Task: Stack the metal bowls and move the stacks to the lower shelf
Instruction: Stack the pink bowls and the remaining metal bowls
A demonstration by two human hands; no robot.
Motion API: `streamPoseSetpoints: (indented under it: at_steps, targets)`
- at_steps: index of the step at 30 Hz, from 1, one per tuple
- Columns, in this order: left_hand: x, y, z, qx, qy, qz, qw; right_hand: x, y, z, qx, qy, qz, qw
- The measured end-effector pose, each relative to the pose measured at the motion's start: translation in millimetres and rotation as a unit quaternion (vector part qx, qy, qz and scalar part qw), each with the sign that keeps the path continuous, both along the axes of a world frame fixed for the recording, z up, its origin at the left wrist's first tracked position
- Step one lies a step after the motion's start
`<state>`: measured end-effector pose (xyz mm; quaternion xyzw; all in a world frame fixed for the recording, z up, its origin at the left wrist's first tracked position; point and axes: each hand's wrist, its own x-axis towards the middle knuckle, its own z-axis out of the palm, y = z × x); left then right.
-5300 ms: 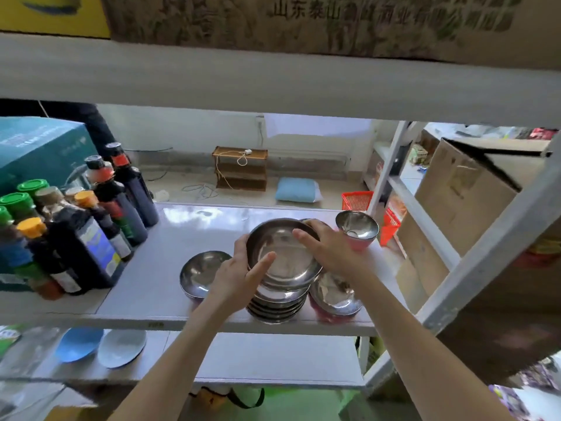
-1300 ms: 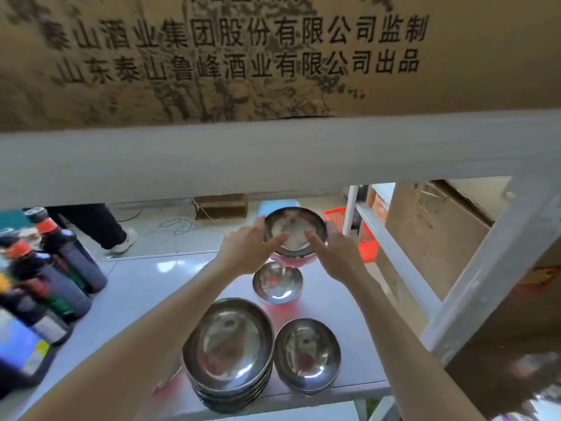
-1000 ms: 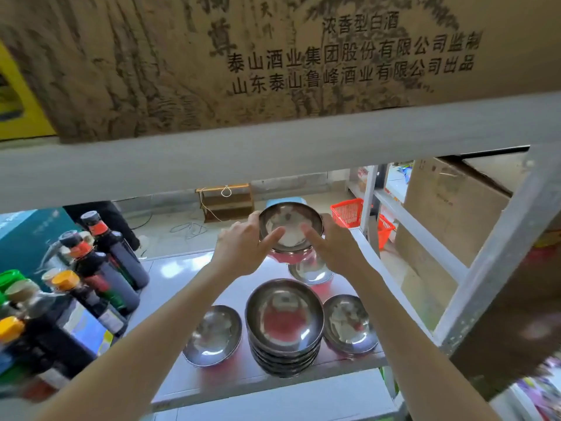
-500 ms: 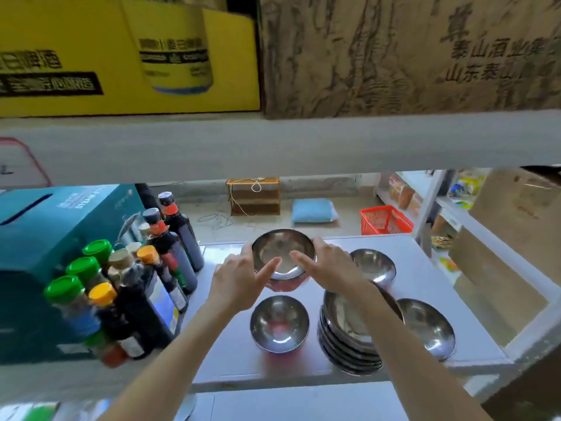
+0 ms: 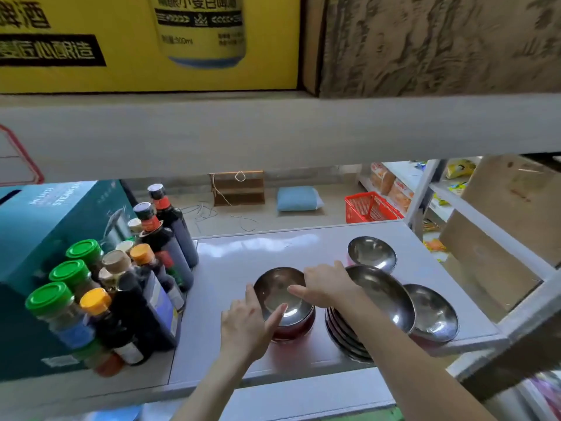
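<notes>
A small metal bowl (image 5: 280,294) with a red outside sits nested in another small bowl on the grey shelf (image 5: 249,262). My left hand (image 5: 246,326) grips its near rim and my right hand (image 5: 326,284) grips its far right rim. Right of it stands a tall stack of larger metal bowls (image 5: 368,314), partly hidden by my right forearm. One single bowl (image 5: 372,253) lies behind the stack and another (image 5: 431,312) lies to its right. The lower shelf (image 5: 303,393) shows as a grey strip below.
Several dark sauce bottles (image 5: 158,262) and green-capped jars (image 5: 50,302) crowd the shelf's left side against a teal box (image 5: 39,226). A thick shelf beam (image 5: 273,132) with cartons on it hangs overhead. A slanted shelf post (image 5: 522,302) is at the right.
Both hands lowered the small bowl down onto the single bowl left of the tall stack. The camera view has tilted and shifted left.
</notes>
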<state>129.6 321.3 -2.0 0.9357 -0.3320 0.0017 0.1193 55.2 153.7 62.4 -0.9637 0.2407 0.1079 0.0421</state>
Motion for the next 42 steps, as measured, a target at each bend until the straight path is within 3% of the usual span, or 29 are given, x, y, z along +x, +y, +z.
streamPoseSetpoints:
  at_steps: [5, 13, 28, 42]
  targets:
    - [-6, 5, -7, 0.038, -0.021, -0.003, 0.999, 4, 2, -5, -0.019, 0.069, 0.021, 0.997]
    - [-3, 3, -4, 0.055, -0.048, -0.016, 0.997, 1, 3, -3, -0.025, 0.094, 0.018, 0.995]
    - [25, 26, 33, 0.048, -0.074, -0.055, 0.995, -48, 2, 24, -0.069, -0.093, 0.041, 0.992]
    - [-10, -30, 109, -0.032, -0.118, -0.178, 0.976, -125, -16, 75, -0.056, -0.305, -0.031, 0.950]
